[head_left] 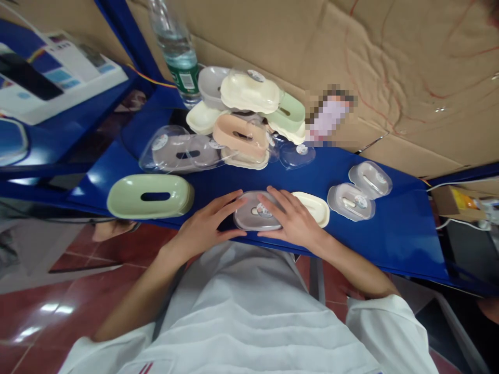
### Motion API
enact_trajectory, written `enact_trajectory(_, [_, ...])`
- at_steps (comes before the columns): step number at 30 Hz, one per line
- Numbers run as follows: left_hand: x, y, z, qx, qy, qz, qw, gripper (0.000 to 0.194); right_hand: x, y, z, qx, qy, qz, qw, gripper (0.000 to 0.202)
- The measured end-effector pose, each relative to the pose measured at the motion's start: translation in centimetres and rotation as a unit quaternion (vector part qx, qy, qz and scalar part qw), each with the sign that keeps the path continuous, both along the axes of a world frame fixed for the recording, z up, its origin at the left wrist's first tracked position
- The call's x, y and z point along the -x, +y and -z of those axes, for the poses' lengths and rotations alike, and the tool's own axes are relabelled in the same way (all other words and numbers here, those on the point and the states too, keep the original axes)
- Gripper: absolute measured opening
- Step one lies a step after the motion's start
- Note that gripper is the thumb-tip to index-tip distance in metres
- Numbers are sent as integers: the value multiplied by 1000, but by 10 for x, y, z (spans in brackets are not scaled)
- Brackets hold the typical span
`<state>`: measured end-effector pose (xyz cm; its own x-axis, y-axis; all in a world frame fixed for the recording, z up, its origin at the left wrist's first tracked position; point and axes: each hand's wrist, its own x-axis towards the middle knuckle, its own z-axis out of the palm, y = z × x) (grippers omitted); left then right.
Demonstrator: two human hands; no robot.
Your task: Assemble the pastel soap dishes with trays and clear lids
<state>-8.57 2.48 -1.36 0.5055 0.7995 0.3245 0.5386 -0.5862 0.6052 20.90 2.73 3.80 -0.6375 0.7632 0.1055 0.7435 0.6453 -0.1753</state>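
A grey oval box with a clear lid and a round sticker (249,214) lies on the blue table near its front edge. My left hand (212,221) is at its left end, with fingertips and thumb against the rim. My right hand (292,215) grips its right end, fingers over the lid. Just right of it, partly behind my right hand, lies a cream oval piece (317,209). A green oval box with a dark slot (152,196) stands to the left. Two lidded grey boxes (353,201) (370,179) sit farther right.
Behind my hands is a pile of cream, grey, green and peach boxes (241,132) with loose clear lids (297,155). A water bottle (181,62) stands at the back left, against a cardboard wall (273,36). The blue table (401,234) extends right.
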Motion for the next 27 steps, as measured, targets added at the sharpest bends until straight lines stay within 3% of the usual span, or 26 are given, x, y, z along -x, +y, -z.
enact_trajectory(3, [3,-1,0,-1,-7,1,1000,81,-32,-10,-20,-36,37,69,996,91])
enact_trajectory(5, [4,0,1,-6,-9,-1,1000,76,-72,-24,-34,-88,50,176,979,92])
enact_trajectory(8, [3,1,2,-20,-5,-4,1000,64,-147,-56,-42,-205,55,381,900,89])
enact_trajectory(10, [1,2,4,-30,2,-7,1000,55,-195,-78,-33,-270,51,479,834,89])
enact_trajectory(12, [-1,2,4,-39,9,-9,999,47,-234,-96,-15,-280,39,542,792,92])
enact_trajectory(14, [-4,2,3,-48,12,-10,999,41,-262,-106,7,-258,28,576,775,96])
enact_trajectory(16, [-5,2,3,-53,14,-9,998,36,-279,-109,25,-229,17,587,776,102])
enact_trajectory(19, [-6,2,2,-44,17,-9,999,31,-286,-104,33,-191,-6,588,786,112])
enact_trajectory(22, [-6,3,3,-35,18,-14,999,28,-264,-95,22,-234,-23,586,775,114])
enact_trajectory(24, [-7,3,3,-42,17,-12,999,27,-228,-91,14,-307,12,563,767,96])
enact_trajectory(25, [-7,3,3,-48,18,-11,999,26,-204,-90,12,-322,46,538,777,79])
enact_trajectory(26, [-8,3,2,-53,19,-10,998,26,-178,-89,12,-329,84,504,794,63])
enact_trajectory(27, [-7,3,2,-59,21,-8,998,26,-152,-88,14,-294,94,442,843,54])
